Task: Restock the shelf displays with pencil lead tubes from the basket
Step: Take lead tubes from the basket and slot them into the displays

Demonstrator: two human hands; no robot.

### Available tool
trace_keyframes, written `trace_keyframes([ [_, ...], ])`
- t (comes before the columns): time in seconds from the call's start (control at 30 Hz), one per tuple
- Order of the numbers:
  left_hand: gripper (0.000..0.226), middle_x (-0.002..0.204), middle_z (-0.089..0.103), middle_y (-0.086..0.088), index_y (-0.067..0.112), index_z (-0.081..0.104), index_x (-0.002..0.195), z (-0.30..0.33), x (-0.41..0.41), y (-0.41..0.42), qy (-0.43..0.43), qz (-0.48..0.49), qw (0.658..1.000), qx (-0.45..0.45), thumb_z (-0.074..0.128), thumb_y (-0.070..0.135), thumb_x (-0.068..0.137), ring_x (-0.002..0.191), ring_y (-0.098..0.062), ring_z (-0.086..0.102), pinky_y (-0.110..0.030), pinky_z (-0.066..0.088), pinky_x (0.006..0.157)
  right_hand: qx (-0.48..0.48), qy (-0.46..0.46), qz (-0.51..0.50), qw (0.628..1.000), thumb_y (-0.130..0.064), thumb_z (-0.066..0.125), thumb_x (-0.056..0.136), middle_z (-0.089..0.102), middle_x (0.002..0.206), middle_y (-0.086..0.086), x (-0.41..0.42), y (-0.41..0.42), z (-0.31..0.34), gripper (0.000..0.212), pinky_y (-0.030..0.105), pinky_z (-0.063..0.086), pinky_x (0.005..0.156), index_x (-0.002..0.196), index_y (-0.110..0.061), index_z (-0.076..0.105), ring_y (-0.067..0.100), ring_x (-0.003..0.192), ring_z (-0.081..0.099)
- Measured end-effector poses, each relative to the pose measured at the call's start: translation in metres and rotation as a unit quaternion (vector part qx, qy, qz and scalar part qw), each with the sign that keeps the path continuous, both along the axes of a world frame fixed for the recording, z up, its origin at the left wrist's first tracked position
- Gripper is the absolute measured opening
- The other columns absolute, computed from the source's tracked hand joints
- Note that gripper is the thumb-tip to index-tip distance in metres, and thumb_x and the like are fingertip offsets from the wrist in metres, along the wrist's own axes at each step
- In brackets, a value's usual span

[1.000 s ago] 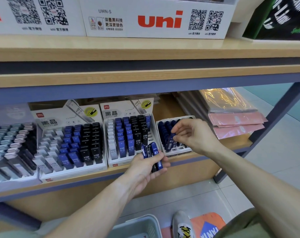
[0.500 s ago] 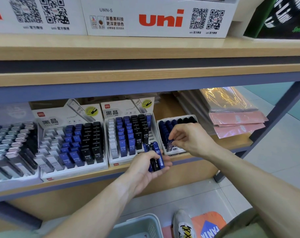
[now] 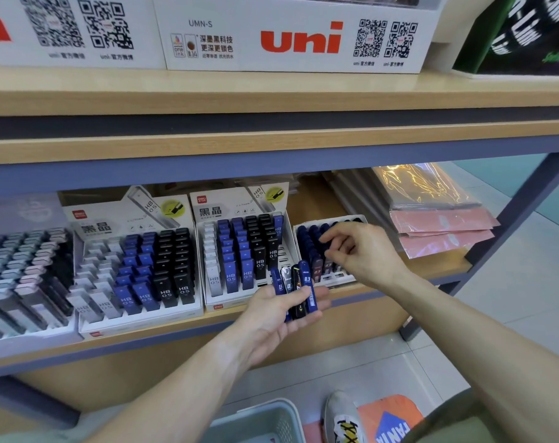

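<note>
Shop shelving fills the view, two wooden shelf boards with grey-blue edging, pale tiled floor below right. Left hand [image 3: 279, 310] is palm-up in front of the lower shelf [image 3: 444, 266] edge, fingers curled round a small bunch of lead tubes [image 3: 299, 290], blue and black, standing roughly upright, one marked 0.3. Right hand [image 3: 359, 252] is over the small white tray [image 3: 330, 279] at the right end of the displays, fingers bent down among the dark blue tubes there; fingertips pressed together, but cannot tell whether they pinch a tube, too blurred. Tray rows hold navy tubes at the back, front slots partly bare.

Just left of the tray, touching it, middle display box [image 3: 239, 247]: white, blue and black tubes marked HB 0.5, rightmost front slots bare. Next left, a wider display box [image 3: 134, 266] with the same white/blue/black rows. Far left, another display [image 3: 19, 270] with grey, pink and black tubes, blurry.

Right of the tray on the same shelf, pink plastic-wrapped packets [image 3: 444, 230] stacked flat, a clear glossy packet [image 3: 422, 187] behind them. Upper shelf carries white uni boxes [image 3: 297, 36] with red logo and QR codes, and a dark green box [image 3: 521, 33] at far right.

Bottom edge: grey-blue basket [image 3: 265, 423] rim on the floor, between the forearms, contents not visible. Beside it a white shoe [image 3: 343, 417] and an orange bag [image 3: 390, 420].
</note>
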State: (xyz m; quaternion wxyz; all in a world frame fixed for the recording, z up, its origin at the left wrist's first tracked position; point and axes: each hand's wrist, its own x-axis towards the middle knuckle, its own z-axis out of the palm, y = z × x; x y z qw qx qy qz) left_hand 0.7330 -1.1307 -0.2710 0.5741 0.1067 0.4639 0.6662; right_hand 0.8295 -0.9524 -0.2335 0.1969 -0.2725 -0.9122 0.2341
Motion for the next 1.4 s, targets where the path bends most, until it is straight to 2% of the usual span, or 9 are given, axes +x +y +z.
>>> trace_keyframes([
  [0.07,0.031,0.117,0.074,-0.02,-0.003,0.06,0.13,0.001,0.0,-0.001,0.002,-0.01,1.0,0.006,0.06,0.005,0.1,0.108,-0.035,0.073,-0.031,0.064,0.079,-0.13,0.03,-0.01,0.991,-0.023,0.078,0.087,0.074,0.08,-0.006,0.005,-0.007,0.011,0.012,0.018,0.055,0.068,0.098,-0.025,0.076,0.008,0.073,0.069],
  [0.17,0.031,0.119,0.073,-0.019,0.002,0.062,0.131,0.001,0.002,0.0,0.012,-0.034,0.999,0.019,0.06,0.007,0.1,0.11,-0.035,0.072,-0.03,0.063,0.082,-0.303,-0.003,0.047,0.952,-0.018,0.079,0.087,0.078,0.09,0.003,0.013,-0.018,0.019,0.022,0.03,0.061,0.074,0.109,-0.019,0.073,0.014,0.083,0.074],
  [0.37,0.03,0.12,0.073,-0.02,0.001,0.063,0.13,0.001,0.006,0.002,0.01,-0.041,0.999,0.029,0.06,0.008,0.101,0.111,-0.035,0.071,-0.03,0.063,0.084,-0.352,0.009,0.068,0.934,-0.005,0.08,0.084,0.077,0.09,0.011,0.019,-0.01,0.018,0.024,0.028,0.059,0.076,0.106,-0.01,0.074,0.021,0.082,0.073],
  [0.5,0.029,0.116,0.074,-0.021,-0.005,0.062,0.127,-0.003,0.005,0.005,-0.003,0.004,1.0,0.004,0.061,0.004,0.099,0.106,-0.036,0.073,-0.034,0.062,0.085,-0.322,0.047,0.041,0.945,-0.005,0.082,0.082,0.076,0.089,0.014,0.025,0.003,0.016,0.023,0.035,0.062,0.082,0.103,-0.011,0.074,0.031,0.086,0.074],
  [0.57,0.03,0.111,0.075,-0.022,-0.005,0.062,0.126,-0.005,0.004,0.005,0.002,0.024,1.0,-0.015,0.064,0.004,0.097,0.103,-0.034,0.074,-0.036,0.062,0.085,-0.278,0.043,0.027,0.959,-0.005,0.083,0.081,0.075,0.088,0.013,0.026,0.01,0.012,0.023,0.037,0.062,0.082,0.1,-0.014,0.074,0.029,0.084,0.075],
  [0.73,0.03,0.107,0.075,-0.025,-0.005,0.061,0.125,-0.009,0.001,0.007,-0.016,0.042,0.998,-0.042,0.065,0.002,0.096,0.102,-0.035,0.074,-0.036,0.063,0.081,-0.135,0.031,0.009,0.99,-0.006,0.083,0.08,0.072,0.081,0.002,0.024,0.019,0.001,0.022,0.026,0.058,0.071,0.094,-0.021,0.073,0.02,0.073,0.07],
  [0.9,0.03,0.11,0.073,-0.028,-0.008,0.061,0.124,-0.008,0.001,0.01,-0.055,0.013,0.998,-0.035,0.045,-0.001,0.1,0.105,-0.04,0.073,-0.039,0.062,0.085,-0.035,0.009,0.017,0.999,-0.005,0.081,0.08,0.07,0.079,-0.008,0.02,0.02,-0.005,0.023,0.017,0.055,0.07,0.091,-0.023,0.071,0.004,0.073,0.067],
  [1.0,0.033,0.112,0.072,-0.029,-0.007,0.06,0.124,-0.008,0.001,0.009,-0.058,0.008,0.998,-0.036,0.04,-0.001,0.1,0.105,-0.041,0.072,-0.04,0.061,0.087,-0.027,-0.006,0.029,0.999,-0.005,0.081,0.08,0.07,0.079,-0.009,0.018,0.017,-0.007,0.024,0.012,0.052,0.068,0.09,-0.023,0.07,0.002,0.074,0.066],
  [1.4,0.027,0.115,0.072,-0.027,-0.007,0.061,0.126,-0.003,0.002,0.006,-0.032,0.002,0.999,-0.019,0.049,-0.002,0.103,0.108,-0.039,0.072,-0.043,0.059,0.09,-0.046,-0.041,0.059,0.996,-0.004,0.08,0.081,0.071,0.083,-0.005,0.016,0.011,-0.005,0.022,0.029,0.059,0.074,0.09,-0.021,0.068,0.009,0.076,0.068],
])
